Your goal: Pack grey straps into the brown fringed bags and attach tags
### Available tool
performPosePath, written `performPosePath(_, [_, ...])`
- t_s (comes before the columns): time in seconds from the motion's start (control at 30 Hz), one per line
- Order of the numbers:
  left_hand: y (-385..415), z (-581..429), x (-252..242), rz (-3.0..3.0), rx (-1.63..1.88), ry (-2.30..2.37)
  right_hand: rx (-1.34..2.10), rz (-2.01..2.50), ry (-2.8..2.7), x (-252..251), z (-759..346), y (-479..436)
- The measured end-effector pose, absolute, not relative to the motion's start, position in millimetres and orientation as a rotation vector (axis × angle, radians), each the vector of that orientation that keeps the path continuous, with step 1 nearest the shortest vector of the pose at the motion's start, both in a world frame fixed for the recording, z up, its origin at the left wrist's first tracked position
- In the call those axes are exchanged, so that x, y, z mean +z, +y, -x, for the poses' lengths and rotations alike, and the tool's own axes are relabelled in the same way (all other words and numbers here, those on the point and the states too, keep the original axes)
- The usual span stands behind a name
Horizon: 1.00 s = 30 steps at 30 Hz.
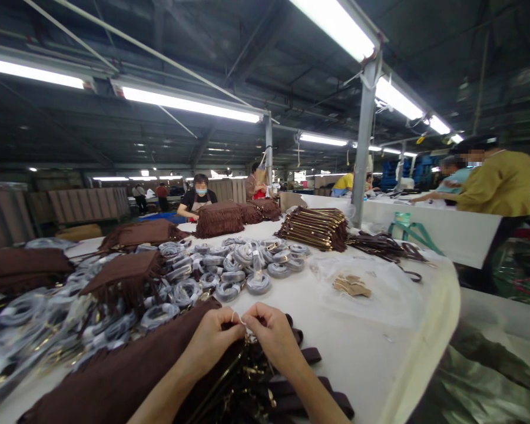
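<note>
My left hand (pixel 212 341) and my right hand (pixel 271 335) meet low in the middle of the view, fingertips pinched together. Between them runs a thin white string or tie (pixel 239 318). Both hands hover over a dark brown bag with straps and gold metal fittings (pixel 251 383). A brown fringed suede bag (pixel 115 377) lies flat under my left forearm. Just beyond the hands is a heap of grey coiled chain straps wrapped in plastic (pixel 229 268).
More brown fringed bags (pixel 219 219) and a stack of brown straps with gold trim (pixel 315 228) stand further back on the white table (pixel 380 353). Clear plastic with tan tags (pixel 352 287) lies right. Masked workers sit behind; two people (pixel 490 179) stand at a right bench.
</note>
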<state>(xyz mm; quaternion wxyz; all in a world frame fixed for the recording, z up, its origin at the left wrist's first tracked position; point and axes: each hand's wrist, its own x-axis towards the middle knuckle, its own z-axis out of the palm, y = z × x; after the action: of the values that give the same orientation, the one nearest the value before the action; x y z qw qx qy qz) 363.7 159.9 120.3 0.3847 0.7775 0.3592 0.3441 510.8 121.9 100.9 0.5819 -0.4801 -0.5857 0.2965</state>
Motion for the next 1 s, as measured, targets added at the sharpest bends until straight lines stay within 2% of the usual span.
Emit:
performPosePath(0.27, [155,-362,127,-1.758,0.858,0.904,0.673,1.163,-1.370,92,-517,126])
performPosePath(0.57, [158,-359,130,-1.299,0.853,0.587,1.255,0.870,-1.430,109,-539,102])
performPosePath(0.77, [155,-357,137,-1.161,0.839,0.532,1.650,0.463,-1.054,101,-547,93])
performPosePath(1.0, [161,-355,132,-1.161,0.889,0.601,1.553,0.445,-0.928,93,-539,98])
